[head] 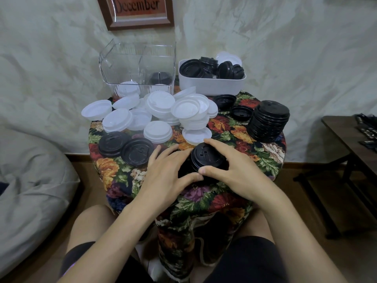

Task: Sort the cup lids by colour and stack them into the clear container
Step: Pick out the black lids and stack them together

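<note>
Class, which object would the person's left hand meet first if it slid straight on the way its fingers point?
Probably the white lid just beyond the left hand, whose fingers point up and right; depth is uncertain.

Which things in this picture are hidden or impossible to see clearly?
- Head view: how many black plastic lids are gathered; the left hand and right hand cover them.
- Lids inside the clear plastic container: count unreadable through ribbed walls.
- Dark wooden side table: cut off by the right edge.
</note>
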The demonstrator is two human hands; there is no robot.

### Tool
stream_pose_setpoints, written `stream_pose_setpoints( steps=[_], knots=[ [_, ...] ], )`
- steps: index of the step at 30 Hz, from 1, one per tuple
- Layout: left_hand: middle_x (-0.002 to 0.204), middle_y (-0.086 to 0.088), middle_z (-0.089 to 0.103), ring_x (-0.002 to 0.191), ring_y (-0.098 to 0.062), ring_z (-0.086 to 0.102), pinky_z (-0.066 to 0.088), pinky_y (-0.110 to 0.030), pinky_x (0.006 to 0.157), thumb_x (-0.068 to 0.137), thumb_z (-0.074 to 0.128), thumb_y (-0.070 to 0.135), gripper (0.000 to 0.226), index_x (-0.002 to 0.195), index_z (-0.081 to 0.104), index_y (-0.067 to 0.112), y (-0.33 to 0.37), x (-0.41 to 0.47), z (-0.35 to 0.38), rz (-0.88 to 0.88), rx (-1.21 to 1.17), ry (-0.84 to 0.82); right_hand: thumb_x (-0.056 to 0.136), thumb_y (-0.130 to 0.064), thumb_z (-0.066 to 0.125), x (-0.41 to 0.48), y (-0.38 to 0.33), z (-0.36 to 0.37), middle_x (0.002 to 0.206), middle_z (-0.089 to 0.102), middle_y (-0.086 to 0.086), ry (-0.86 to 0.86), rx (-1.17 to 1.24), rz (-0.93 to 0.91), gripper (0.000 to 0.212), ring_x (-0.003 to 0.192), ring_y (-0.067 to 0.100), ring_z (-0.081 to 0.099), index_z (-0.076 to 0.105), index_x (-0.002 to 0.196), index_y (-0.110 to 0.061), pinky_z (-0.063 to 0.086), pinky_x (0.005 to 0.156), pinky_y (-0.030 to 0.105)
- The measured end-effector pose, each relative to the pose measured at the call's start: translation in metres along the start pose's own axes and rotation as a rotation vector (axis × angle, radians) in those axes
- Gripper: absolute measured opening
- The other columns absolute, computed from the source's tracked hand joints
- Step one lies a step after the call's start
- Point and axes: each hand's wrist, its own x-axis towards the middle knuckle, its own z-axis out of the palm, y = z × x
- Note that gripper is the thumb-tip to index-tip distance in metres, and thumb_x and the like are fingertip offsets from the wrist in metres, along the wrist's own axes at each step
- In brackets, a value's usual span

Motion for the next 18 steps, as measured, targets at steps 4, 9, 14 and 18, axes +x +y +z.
stream_pose_setpoints(
  steps=[4,9,14,18],
  knots=[
    [0.15,0.025,0.047,0.146,0.016,0.02,0.005,-0.035,0.129,0.082,0.059,0.073,0.08,0.153,0.041,0.041,0.004,-0.006,-0.007,0.013,-0.099,0.025,0.07,-0.075,0.071,-0.007,0.004,0.007,0.148,0.048,-0.026,0.047,0.135,0.015,0.091,0.137,0.003,0.046,0.035,0.15,-0.054,0.04,0.115,0.043],
    [0.158,0.013,0.043,0.153,-0.004,0.02,0.01,-0.03,0.124,0.085,0.057,0.074,0.087,0.158,0.038,0.031,-0.009,-0.009,-0.024,-0.009,0.037,0.096,0.075,-0.07,0.076,-0.011,0.008,0.011,0.149,0.043,-0.029,0.042,0.176,0.017,0.089,0.138,0.001,0.044,0.029,0.15,-0.058,0.041,0.115,0.043],
    [0.155,0.004,0.051,0.155,-0.024,0.025,0.003,-0.05,0.128,0.079,0.035,0.086,0.097,0.152,0.049,0.024,-0.026,-0.01,-0.031,-0.058,0.268,-0.002,0.08,-0.057,0.081,-0.014,0.012,0.012,0.145,0.041,-0.041,0.07,0.23,-0.008,0.089,0.131,-0.021,0.038,0.028,0.151,-0.058,0.038,0.11,0.026],
    [0.144,0.007,0.061,0.15,-0.021,0.034,0.002,-0.05,0.127,0.078,0.04,0.086,0.091,0.142,0.06,0.023,-0.025,-0.006,-0.036,-0.038,0.253,0.032,0.081,-0.057,0.08,-0.013,0.014,0.011,0.144,0.039,-0.044,0.064,0.238,-0.004,0.086,0.129,-0.025,0.035,0.029,0.15,-0.059,0.035,0.108,0.024]
  ],
)
